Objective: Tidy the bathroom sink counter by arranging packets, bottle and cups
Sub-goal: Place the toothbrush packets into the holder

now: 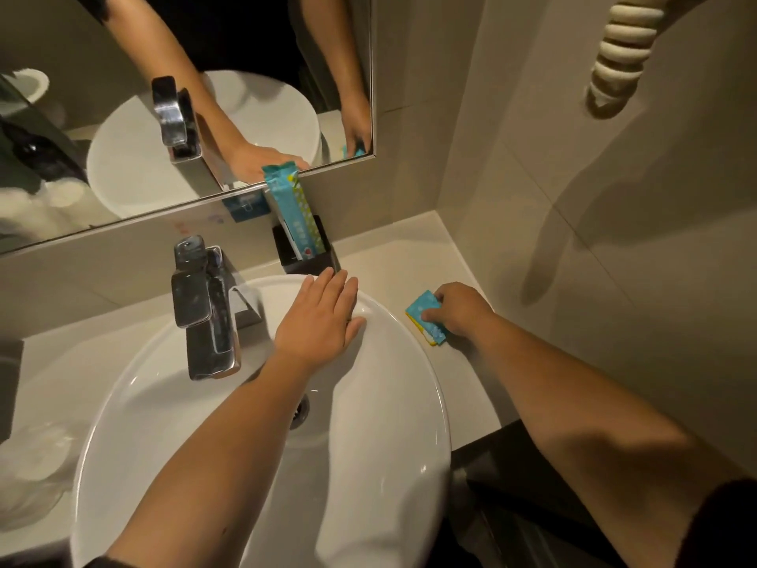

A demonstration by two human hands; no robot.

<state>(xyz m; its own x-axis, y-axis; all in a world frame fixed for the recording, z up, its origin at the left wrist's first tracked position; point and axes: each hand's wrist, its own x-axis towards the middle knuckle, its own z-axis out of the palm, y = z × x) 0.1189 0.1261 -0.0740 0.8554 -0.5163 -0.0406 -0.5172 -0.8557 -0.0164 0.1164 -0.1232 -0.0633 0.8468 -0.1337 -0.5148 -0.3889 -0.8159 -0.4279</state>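
Gripping small packets (426,317) w/ your right hand (461,309); black holder (305,250) lies far-left of it, left hand (319,317) open, nearer.

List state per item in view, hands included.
left hand: open, flat on the basin rim, holding nothing
right hand: fingers on the small packets, pressing them to the counter
small packets: stacked flat on the counter
long packet: upright in the black holder
faucet: no water running
basin: empty
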